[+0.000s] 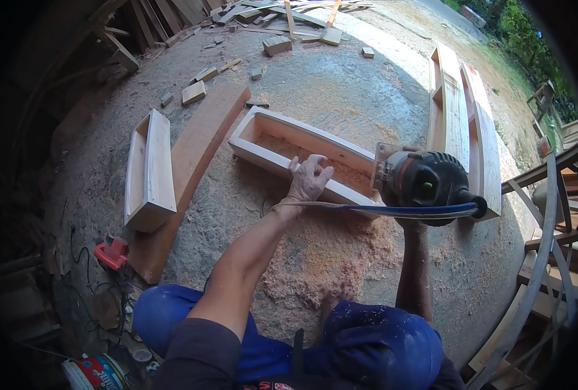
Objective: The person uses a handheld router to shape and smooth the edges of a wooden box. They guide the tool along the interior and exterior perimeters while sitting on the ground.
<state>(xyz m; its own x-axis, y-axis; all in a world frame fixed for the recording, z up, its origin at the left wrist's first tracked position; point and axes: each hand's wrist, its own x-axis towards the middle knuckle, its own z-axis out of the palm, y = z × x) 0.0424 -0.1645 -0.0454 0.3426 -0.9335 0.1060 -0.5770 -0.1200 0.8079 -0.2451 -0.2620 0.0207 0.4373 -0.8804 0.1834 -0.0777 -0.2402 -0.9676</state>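
A long, narrow wooden box [273,165] lies in front of me with its hollow side up and shavings inside. My left hand [310,179] grips its near wall, fingers bent over the top edge. At the box's right end is a black and grey router [425,185] with a clear base plate [383,162] against the rim. My right forearm [416,273] reaches up under the router, whose body hides the right hand holding it. A blue cord [406,210] runs from the router leftward across my left wrist.
A similar box [151,170] rests on a brown plank [201,146] at left, near a red power tool [112,253]. Two long boxes [455,110] [484,130] stand at right. Offcuts [277,45] lie farther back. Shavings cover the ground [328,260]. Curved wooden pieces [549,227] are at far right.
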